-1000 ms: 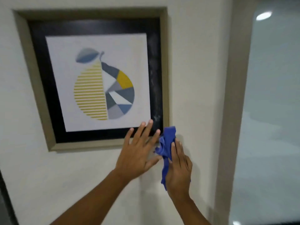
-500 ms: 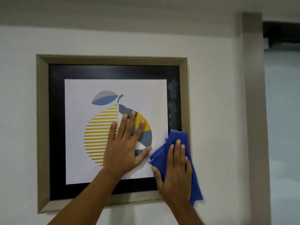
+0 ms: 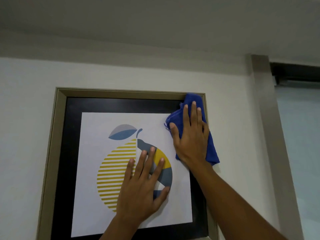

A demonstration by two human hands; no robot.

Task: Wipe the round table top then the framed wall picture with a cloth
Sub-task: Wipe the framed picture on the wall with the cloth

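Observation:
The framed picture (image 3: 57,135) hangs on the white wall: a beige frame, a black mat and a print of a striped yellow and grey pear. My right hand (image 3: 191,135) presses a blue cloth (image 3: 211,149) flat against the picture's upper right corner, over the mat and frame edge. My left hand (image 3: 142,184) lies flat with fingers spread on the glass over the pear. The round table is out of view.
A grey-beige door or window jamb (image 3: 271,135) runs vertically just right of the picture, with frosted glass (image 3: 301,153) beyond it. The ceiling (image 3: 155,23) is close above the frame.
My right hand has slid the cloth up from the picture's lower right to its upper right corner. My left hand has stayed flat on the pear print. The view has tilted upward.

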